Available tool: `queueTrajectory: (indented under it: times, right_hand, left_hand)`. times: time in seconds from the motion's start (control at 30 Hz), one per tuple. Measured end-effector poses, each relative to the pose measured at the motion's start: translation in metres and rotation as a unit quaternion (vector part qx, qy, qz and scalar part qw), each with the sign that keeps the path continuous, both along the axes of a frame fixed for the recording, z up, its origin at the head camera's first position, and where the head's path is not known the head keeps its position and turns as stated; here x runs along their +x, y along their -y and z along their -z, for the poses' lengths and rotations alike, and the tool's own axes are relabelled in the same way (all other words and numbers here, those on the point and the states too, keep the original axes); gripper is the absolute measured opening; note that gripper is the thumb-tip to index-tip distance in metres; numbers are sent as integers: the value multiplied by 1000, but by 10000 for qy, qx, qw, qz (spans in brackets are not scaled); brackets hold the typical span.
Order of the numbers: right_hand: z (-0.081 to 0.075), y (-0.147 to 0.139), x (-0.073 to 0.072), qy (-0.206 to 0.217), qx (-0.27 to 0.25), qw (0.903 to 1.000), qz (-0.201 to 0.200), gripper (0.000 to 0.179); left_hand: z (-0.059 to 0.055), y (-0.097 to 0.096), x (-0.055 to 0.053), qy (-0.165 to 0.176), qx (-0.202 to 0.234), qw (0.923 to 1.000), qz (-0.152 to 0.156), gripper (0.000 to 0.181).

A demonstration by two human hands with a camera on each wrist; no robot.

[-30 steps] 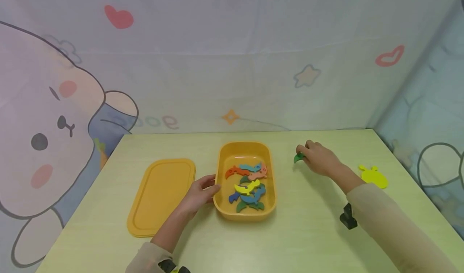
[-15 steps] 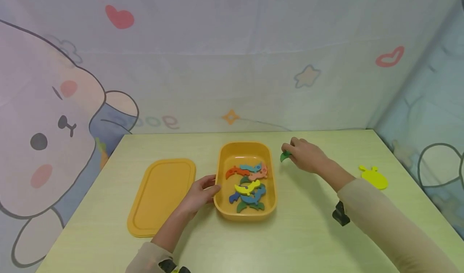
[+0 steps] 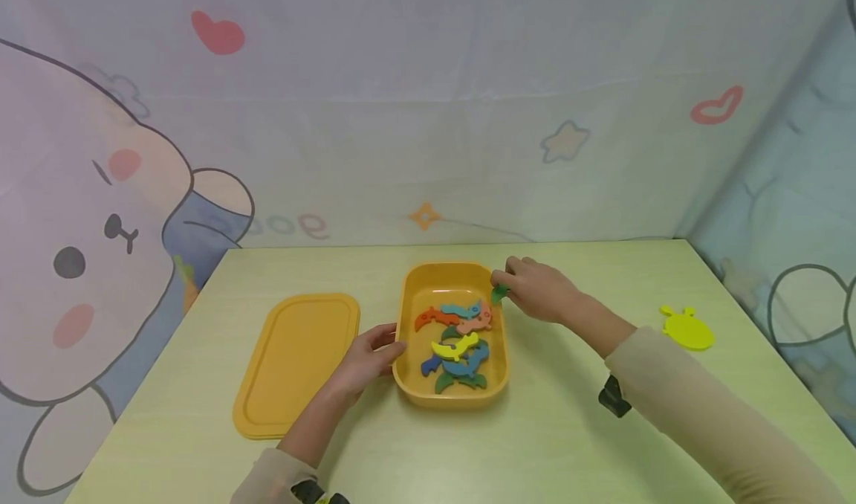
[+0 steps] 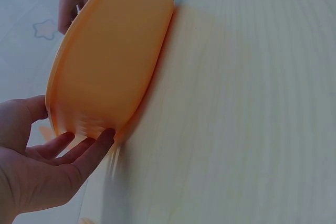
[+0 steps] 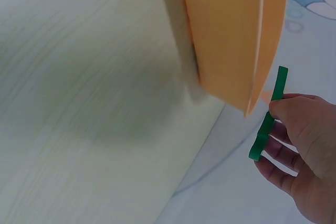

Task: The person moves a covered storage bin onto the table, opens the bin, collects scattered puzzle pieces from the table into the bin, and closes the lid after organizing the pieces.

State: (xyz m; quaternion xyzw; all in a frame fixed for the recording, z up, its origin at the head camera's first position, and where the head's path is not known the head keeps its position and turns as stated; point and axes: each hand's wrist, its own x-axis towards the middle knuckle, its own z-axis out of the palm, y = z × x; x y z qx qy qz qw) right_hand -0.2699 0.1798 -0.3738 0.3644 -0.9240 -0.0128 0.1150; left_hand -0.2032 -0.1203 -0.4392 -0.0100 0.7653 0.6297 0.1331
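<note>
A yellow plastic box (image 3: 451,398) stands mid-table. Inside lie several flat toy pieces, among them a yellow bird-shaped piece (image 3: 456,346), an orange one (image 3: 436,317) and a pink one (image 3: 476,320). My left hand (image 3: 366,359) rests against the box's left side; in the left wrist view the thumb is at the rim and the extended fingers touch the outer wall. My right hand (image 3: 538,290) pinches a green bird-shaped toy piece (image 5: 266,124) between thumb and fingers. In the head view that piece overlaps the box's far right rim, and most of it is hidden by the fingers.
Left of the box, a yellow lid (image 3: 297,363) lies flat on the table (image 3: 535,444). A bright yellow rounded piece with small prongs (image 3: 690,331) lies at the table's right side. A printed cloth (image 3: 468,154) hangs behind the table's far edge.
My right hand has moved left with the green bird-shaped piece, from the table area right of the box to the box's right rim. The left hand and the box stay in place.
</note>
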Motion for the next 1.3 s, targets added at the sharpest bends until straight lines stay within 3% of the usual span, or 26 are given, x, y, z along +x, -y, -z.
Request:
queueTrajectory:
  times: [0.3, 0.67, 0.87, 1.13, 1.3]
  right_hand:
    - [-8, 22, 8, -254, 72, 9986, -461, 19]
    - [-13, 44, 12, -162, 365, 9968, -695, 20]
    - [-10, 54, 14, -214, 291, 9947, -966, 44]
    - [-9, 70, 17, -105, 568, 9936, -967, 38]
    - [-7, 77, 21, 13, 613, 9938, -923, 35]
  left_hand:
    - [-2, -1, 1, -5, 98, 9999, -21, 47]
    - [0, 0, 1, -77, 151, 9999, 2, 47]
    - [0, 0, 1, -79, 119, 9999, 27, 46]
    - [2, 0, -1, -21, 12, 10000, -43, 46]
    - [-4, -1, 2, -11, 38, 10000, -6, 47]
